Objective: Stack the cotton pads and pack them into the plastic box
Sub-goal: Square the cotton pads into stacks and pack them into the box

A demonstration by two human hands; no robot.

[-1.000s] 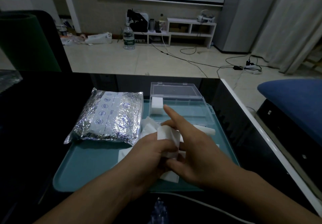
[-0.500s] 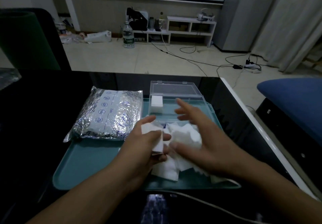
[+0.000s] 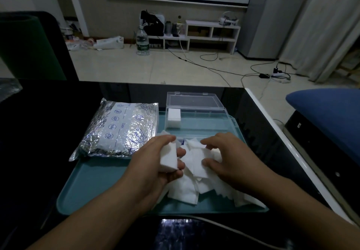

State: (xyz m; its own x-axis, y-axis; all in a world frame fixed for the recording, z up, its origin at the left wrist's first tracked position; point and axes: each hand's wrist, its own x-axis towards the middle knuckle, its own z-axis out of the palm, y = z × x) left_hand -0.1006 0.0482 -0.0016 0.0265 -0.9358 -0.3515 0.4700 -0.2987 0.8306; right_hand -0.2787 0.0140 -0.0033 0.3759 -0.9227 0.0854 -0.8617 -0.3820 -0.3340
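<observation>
Gripping stacked pads (image 3: 169,159) in left hand (image 3: 155,164), right hand (image 3: 231,158) pinching loose pads (image 3: 196,164)

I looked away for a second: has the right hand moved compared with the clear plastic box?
Yes. The right hand has drawn back from the plastic box toward the person; its fingers, earlier stretched up to the box front, now curl down onto the loose cotton pads.

A glossy black counter (image 3: 58,125) with a white right edge carried a teal tray (image 3: 101,187) near its front. On the tray lay a crinkled silver foil pouch (image 3: 120,129) at the back left, a clear plastic box (image 3: 196,117) with its lid open at the back right, and a loose heap of white cotton pads (image 3: 194,183) in front of the box. A white cable (image 3: 224,228) crossed the counter's near edge.
</observation>
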